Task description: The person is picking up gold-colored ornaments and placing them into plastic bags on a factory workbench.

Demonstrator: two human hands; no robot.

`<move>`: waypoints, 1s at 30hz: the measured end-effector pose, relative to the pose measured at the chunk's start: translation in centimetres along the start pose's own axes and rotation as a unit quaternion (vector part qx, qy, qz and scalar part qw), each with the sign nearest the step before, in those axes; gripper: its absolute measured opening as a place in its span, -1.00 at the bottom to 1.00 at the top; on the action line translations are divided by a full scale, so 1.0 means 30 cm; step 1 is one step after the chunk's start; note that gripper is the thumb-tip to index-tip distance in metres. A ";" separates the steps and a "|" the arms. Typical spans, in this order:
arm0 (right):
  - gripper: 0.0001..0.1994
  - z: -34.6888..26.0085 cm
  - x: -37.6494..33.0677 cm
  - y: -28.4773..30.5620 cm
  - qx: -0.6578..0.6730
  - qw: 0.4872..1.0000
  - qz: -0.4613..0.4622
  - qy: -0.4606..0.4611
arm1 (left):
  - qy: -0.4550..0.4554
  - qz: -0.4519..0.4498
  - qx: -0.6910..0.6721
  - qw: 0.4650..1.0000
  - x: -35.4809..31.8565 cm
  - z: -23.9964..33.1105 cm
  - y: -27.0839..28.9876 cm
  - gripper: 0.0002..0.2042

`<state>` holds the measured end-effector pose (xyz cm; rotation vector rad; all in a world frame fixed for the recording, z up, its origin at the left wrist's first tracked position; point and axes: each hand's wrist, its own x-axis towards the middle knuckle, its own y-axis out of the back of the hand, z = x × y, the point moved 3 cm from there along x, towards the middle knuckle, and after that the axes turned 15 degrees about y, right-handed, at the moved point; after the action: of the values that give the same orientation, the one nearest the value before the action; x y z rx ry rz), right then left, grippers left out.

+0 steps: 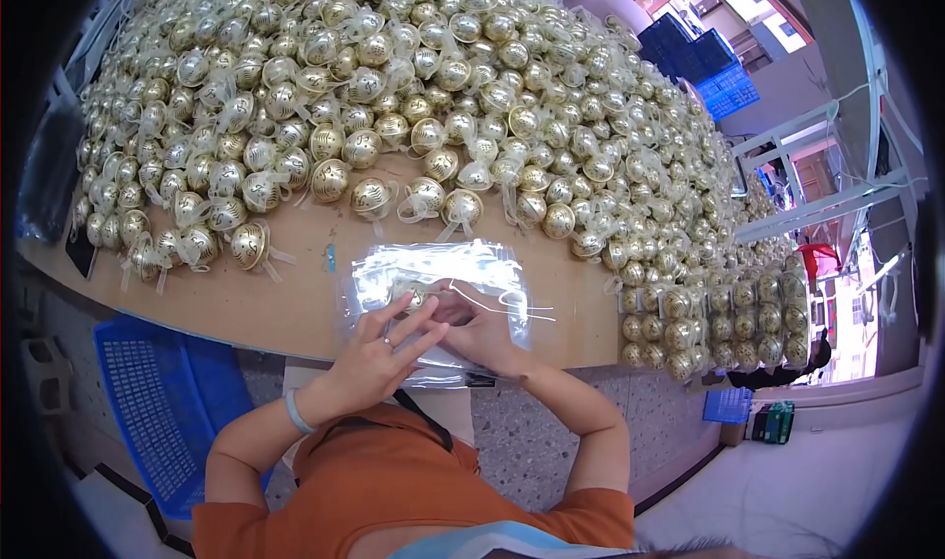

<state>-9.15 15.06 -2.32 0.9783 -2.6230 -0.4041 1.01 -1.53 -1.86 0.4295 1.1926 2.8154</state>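
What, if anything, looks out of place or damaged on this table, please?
A small blue scrap or mark stands out on the brown tabletop, just left of the clear plastic; it looks odd because its colour differs from the gold balls nearby. Otherwise, no obvious damage stands out.

1. Clear plastic film (366,272): glossy, glaring white at its far part, lying flat by the near edge of the tan tabletop (581,308).
2. Pale-gold ball (416,296): mostly hidden, above the film.
3. Thin white strands (527,312): extending right, past the film's right edge.
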 end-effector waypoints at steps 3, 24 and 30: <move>-0.63 -0.005 -0.018 -0.004 -0.013 0.996 0.043 0.078 | -0.022 0.016 0.018 0.999 -0.002 0.000 -0.005 -0.26; -0.38 0.072 0.818 0.219 -0.458 0.856 -0.233 0.055 | -0.038 -0.005 0.086 0.996 0.035 0.021 0.021 -0.28; -0.32 0.004 0.821 0.152 -0.564 0.809 -0.156 0.047 | -0.034 0.005 0.082 0.996 0.035 0.026 0.015 -0.25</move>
<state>-29.53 1.89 3.90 0.8798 -1.5647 -1.6631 0.25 -1.14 -0.77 0.5362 1.4168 2.6963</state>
